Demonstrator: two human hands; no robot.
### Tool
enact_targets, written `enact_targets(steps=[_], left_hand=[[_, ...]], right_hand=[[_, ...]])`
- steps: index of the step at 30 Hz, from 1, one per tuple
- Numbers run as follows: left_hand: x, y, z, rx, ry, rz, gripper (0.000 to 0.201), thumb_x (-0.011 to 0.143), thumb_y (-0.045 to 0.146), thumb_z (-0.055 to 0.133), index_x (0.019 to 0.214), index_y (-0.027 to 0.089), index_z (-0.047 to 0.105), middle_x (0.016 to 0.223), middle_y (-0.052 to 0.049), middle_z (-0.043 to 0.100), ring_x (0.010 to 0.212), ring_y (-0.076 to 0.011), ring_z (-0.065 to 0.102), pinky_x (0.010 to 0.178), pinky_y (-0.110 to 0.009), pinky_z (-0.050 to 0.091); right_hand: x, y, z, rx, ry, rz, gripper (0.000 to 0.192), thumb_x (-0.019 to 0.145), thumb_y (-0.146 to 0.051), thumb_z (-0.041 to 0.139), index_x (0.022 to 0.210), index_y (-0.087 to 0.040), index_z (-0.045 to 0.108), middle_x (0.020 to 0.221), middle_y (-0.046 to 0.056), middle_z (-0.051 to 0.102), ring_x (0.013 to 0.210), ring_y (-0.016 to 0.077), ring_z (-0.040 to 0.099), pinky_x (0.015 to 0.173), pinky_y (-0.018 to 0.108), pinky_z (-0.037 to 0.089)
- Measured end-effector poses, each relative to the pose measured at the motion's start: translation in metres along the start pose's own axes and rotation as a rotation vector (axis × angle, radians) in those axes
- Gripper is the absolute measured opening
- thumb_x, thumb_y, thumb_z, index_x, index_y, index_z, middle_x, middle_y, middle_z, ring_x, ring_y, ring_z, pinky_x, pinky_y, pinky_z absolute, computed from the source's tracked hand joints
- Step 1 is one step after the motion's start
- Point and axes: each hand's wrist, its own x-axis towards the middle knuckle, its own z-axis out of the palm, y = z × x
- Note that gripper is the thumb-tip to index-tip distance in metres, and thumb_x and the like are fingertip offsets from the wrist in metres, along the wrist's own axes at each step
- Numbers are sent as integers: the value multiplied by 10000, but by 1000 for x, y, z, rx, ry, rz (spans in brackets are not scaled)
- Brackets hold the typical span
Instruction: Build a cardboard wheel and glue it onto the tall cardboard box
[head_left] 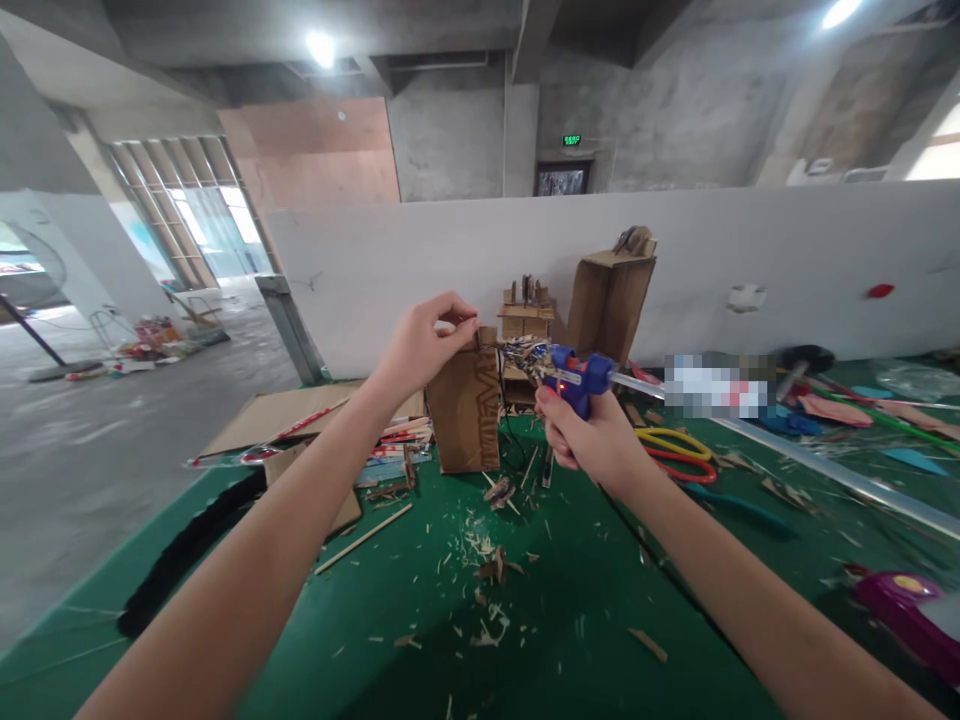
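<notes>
An upright cardboard box (461, 420) stands on the green tabletop, with torn corrugated strips down its right side. At its top edge, my left hand (435, 335) has thumb and fingers pinched together; what is between the fingertips is too small to tell. My right hand (592, 440) is wrapped round the handle of a blue hot glue gun (581, 378). A small red light glows on the gun, and a long clear glue stick (795, 445) sticks out of its back. The gun's front, covered in stringy scraps, points at the box's upper right side.
Behind the box stand a small cardboard structure (526, 320) and a taller cardboard piece (611, 300). Yellow- and red-handled scissors (679, 455) lie to the right, a purple tool (911, 615) nearer. A wooden stick (364, 538) and cardboard scraps (495, 568) litter the table (570, 620). A white partition (420, 250) rises behind.
</notes>
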Motion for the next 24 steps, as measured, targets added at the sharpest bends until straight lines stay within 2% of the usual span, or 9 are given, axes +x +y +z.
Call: enact_targets(steps=[4, 7, 19, 24], left_hand=[[0, 1, 0, -2, 0, 3, 79, 797, 245, 591, 843, 192, 625, 830, -22, 663, 815, -138, 602, 741, -274, 536], [0, 0, 0, 4, 3, -1, 81, 797, 244, 591, 843, 186, 625, 826, -24, 663, 804, -136, 601, 743, -277, 534], [0, 0, 0, -1, 3, 11, 102, 797, 226, 589, 859, 155, 629, 814, -28, 657, 791, -126, 597, 725, -258, 525], [0, -2, 1, -5, 9, 13, 98, 793, 221, 592, 857, 156, 629, 805, -24, 656, 783, -122, 595, 718, -254, 521]], right_hand=[[9, 2, 5, -66, -4, 30, 378, 815, -534, 562, 644, -226, 424, 409, -80, 367, 329, 72, 324, 318, 227, 286], [12, 2, 7, -65, -4, 41, 379, 815, -522, 572, 646, -235, 390, 409, -89, 339, 326, 69, 311, 314, 221, 277], [9, 3, 9, -43, -27, 64, 384, 832, -513, 557, 650, -234, 365, 400, -107, 301, 317, 51, 282, 293, 185, 256], [8, 3, 7, -58, -31, 49, 413, 835, -518, 547, 605, -221, 376, 392, -94, 331, 315, 47, 291, 297, 187, 263]])
